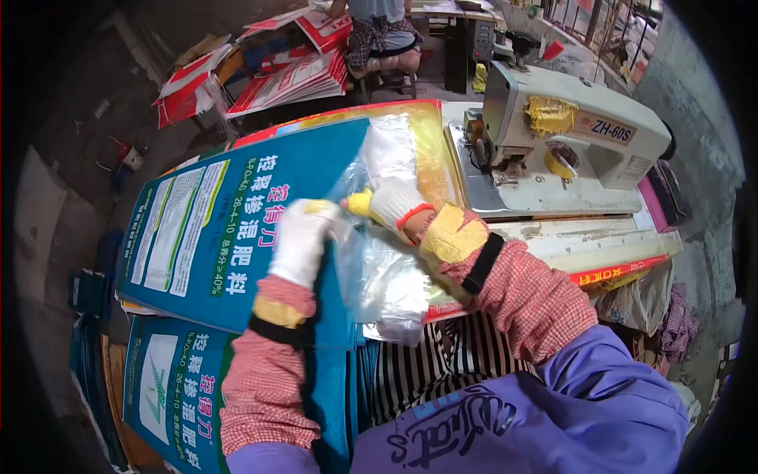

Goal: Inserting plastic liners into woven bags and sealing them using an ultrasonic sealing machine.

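Note:
A large blue printed sack (207, 213) lies flat before me, on top of a stack. From its right-hand edge comes a clear plastic liner (395, 280), wrinkled and partly blurred. My left hand (302, 241), in a white glove, rests at that edge, its fingers closed on the sack where the liner emerges. Just to the right, my right hand (395, 204) wears a white glove with yellow fingertips. Its fingers pinch the liner, close to the left fingertips. Beyond the right hand stands a pale industrial sewing machine (564, 142) with yellow tape wrapped on its arm.
More blue sacks (178, 387) are stacked at the lower left. Under the liner lies a yellow and red printed sheet (434, 170) along the table. A dark box (669, 193) sits right of the machine. Farther back, a person (383, 35) sits by red and white sacks (292, 79).

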Motion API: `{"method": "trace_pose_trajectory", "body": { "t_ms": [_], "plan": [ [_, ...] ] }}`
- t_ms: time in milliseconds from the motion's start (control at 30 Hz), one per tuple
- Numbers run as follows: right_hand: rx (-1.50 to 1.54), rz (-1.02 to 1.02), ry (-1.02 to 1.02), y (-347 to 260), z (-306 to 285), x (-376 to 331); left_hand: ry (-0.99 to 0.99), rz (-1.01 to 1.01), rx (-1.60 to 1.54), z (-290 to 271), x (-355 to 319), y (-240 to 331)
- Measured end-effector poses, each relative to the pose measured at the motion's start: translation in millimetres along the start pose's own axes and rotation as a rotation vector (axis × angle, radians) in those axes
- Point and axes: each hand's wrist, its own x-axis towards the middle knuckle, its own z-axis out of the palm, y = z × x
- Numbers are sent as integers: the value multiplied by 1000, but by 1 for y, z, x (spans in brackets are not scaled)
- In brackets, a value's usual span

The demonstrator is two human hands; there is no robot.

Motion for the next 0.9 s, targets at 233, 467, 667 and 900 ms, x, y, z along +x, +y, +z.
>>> {"method": "trace_pose_trajectory", "body": {
  "t_ms": [233, 467, 667, 900],
  "plan": [
    [-179, -88, 309, 6, -15, -25, 229, 84, -363, -89, -28, 18],
    [57, -623, -608, -55, 73, -116, 255, 130, -118, -57, -30, 59],
    [441, -610, -1594, -27, 115, -99, 170, 41, -117, -57, -58, 60],
    [556, -98, 237, 14, 40, 66, 514, 279, -85, -122, -97, 108]
  ]
}}
